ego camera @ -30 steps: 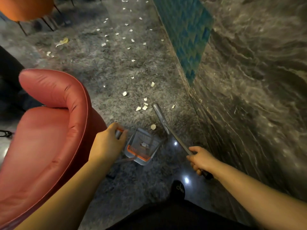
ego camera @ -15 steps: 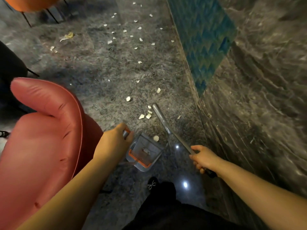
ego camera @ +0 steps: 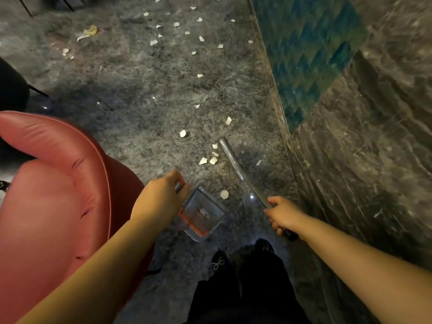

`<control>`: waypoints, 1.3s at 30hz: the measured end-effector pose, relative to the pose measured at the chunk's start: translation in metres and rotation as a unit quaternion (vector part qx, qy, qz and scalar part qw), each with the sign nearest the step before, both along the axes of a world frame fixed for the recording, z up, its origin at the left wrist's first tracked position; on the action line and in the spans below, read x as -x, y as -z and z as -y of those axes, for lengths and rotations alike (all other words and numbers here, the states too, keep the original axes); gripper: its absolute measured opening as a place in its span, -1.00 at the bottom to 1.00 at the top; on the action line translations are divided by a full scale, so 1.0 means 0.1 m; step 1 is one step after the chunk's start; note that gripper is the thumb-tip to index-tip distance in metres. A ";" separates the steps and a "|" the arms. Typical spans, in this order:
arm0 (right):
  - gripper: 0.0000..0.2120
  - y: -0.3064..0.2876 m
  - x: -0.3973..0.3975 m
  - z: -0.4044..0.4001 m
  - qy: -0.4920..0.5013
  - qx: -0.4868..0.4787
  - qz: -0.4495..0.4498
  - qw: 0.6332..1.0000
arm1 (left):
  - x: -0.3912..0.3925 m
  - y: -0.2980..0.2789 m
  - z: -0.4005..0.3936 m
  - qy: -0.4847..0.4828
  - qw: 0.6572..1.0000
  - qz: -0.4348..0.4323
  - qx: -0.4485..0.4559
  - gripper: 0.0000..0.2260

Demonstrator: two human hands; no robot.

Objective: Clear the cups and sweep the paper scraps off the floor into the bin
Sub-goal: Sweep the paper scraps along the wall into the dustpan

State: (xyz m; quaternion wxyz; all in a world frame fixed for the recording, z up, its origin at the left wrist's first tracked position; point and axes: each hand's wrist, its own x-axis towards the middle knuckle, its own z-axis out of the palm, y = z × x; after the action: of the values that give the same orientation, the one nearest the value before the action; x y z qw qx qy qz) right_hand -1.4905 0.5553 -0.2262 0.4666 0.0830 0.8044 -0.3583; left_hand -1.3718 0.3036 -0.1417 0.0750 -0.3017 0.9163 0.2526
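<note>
Grey translucent plastic dustpan with an orange comb edge (ego camera: 201, 213) is hanging from the left hand (ego camera: 161, 199), whose fingers are gripping its handle; one scrap is already lying inside. To its right, the right hand (ego camera: 284, 215) is closing around the slim grey metal broom handle (ego camera: 236, 167). Sweeping well probably means lowering the pan's lip flat to the floor and drawing short strokes toward it. White torn paper scraps (ego camera: 211, 157) are lying just beyond both hands, with many more scattered far ahead across the dark marbled floor (ego camera: 140, 101).

Both hands low, left (ego camera: 161, 197) and right (ego camera: 281, 213), fingers curled tight, arms extended.
</note>
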 end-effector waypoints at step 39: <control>-0.73 -0.27 0.29 -0.26 0.083 0.043 0.039 0.995 | 0.50 -0.09 -0.10 0.007 0.997 -0.063 -0.034 -0.81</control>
State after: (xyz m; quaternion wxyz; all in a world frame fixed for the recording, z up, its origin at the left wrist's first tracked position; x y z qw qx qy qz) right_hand -1.5190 0.5811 -0.1993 0.4693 0.1433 0.7599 -0.4263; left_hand -1.4219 0.3136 -0.1331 0.0293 -0.2763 0.9120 0.3017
